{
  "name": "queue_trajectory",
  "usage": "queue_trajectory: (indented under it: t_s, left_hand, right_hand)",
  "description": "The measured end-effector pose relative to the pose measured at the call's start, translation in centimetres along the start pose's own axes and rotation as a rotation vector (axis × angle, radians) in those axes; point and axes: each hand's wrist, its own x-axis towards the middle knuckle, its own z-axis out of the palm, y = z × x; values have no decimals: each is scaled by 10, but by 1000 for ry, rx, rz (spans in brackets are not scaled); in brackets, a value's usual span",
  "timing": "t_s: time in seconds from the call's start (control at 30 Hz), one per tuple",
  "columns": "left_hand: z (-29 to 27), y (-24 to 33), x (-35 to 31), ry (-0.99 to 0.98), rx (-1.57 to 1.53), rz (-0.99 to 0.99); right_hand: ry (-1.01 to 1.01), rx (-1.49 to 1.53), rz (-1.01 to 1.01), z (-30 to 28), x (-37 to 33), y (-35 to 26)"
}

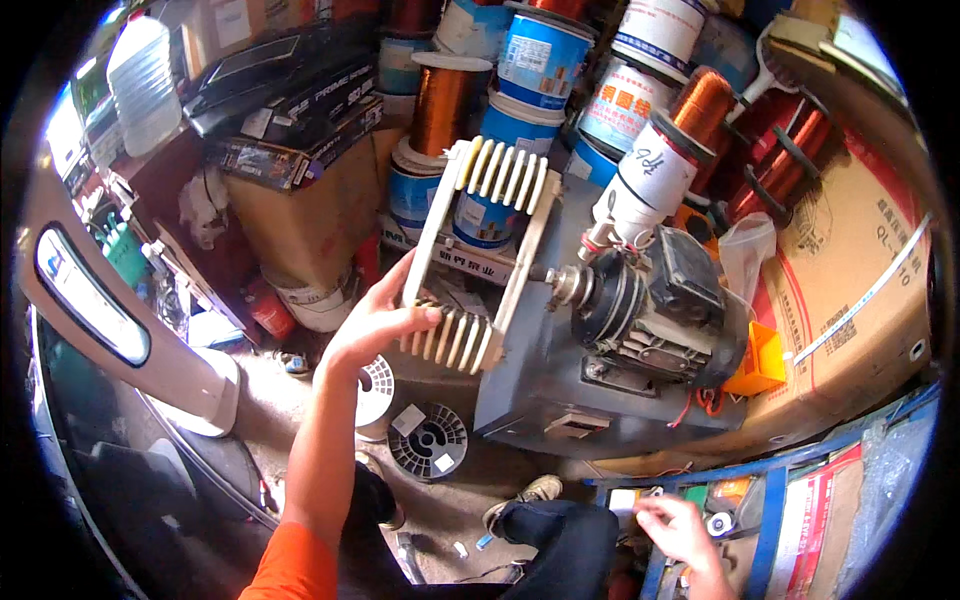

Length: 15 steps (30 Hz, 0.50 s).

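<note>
We have a large cardboard carton (840,280) well to the right of our left fingers, and a dark grey metal box (540,390) nearer to them on that side. A blue-framed rack (770,520) lies beneath our right fingers. Bolted on the box, right of our left fingers, sits the electric motor (660,320); between them, at its shaft, stands the cream ribbed winding frame (522,272). Our left hand (370,325) grasps its lower left corner, thumb over the ribs. Beyond those fingers stands a copper wire spool (448,105); below them, a black reel (430,440) rests on the floor. Our right hand (680,530) has bent fingers near a white piece (622,500); we cannot tell whether they grip anything.
</note>
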Motion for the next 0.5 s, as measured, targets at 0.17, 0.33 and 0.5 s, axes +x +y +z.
queue_trajectory:
  t_s: [0.17, 0.33, 0.5]
  left_hand:
    - [-27, 10, -12, 11, 87, -4]
    - [-7, 20, 0, -104, 17, -4]
    - [-22, 5, -1, -61, 65, 27]
  right_hand:
    - [251, -169, -799, -20, 107, -200]
    - [401, -853, -926, -8, 260, -291]
    - [169, -1073, -571, 29, 307, -306]
